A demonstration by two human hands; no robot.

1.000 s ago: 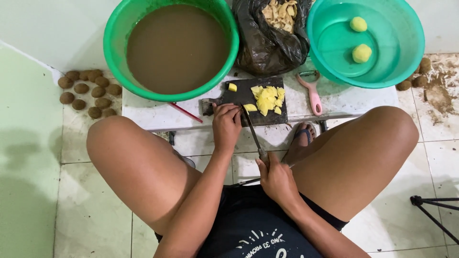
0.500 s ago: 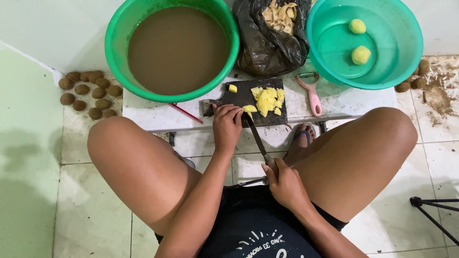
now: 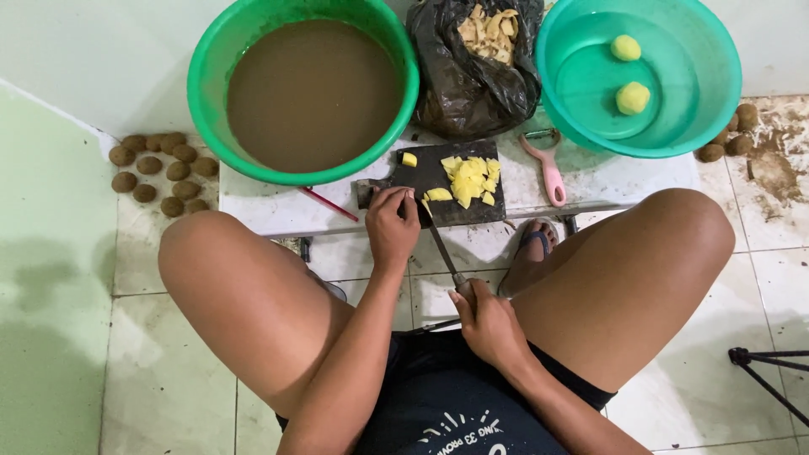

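we saw the left hand (image 3: 393, 226) curled over a yellow potato piece (image 3: 437, 195) at the near left corner of the dark cutting board (image 3: 434, 165), pinning it down. the right hand (image 3: 486, 320) was clenched around the handle of a long knife (image 3: 439, 244), its blade tip reaching the board's near edge just beside the left fingers. the board sat at the near edge of the low white bench (image 3: 270, 211), between the knees, leaving little room. rough-cut cubes (image 3: 470, 179) were heaped toward its right side. behind stood a glossy green basin (image 3: 211, 93) of muddy water, a crumpled black bag (image 3: 455, 84) and a teal basin (image 3: 708, 50). a pink peeler (image 3: 552, 173) lay right of the board.
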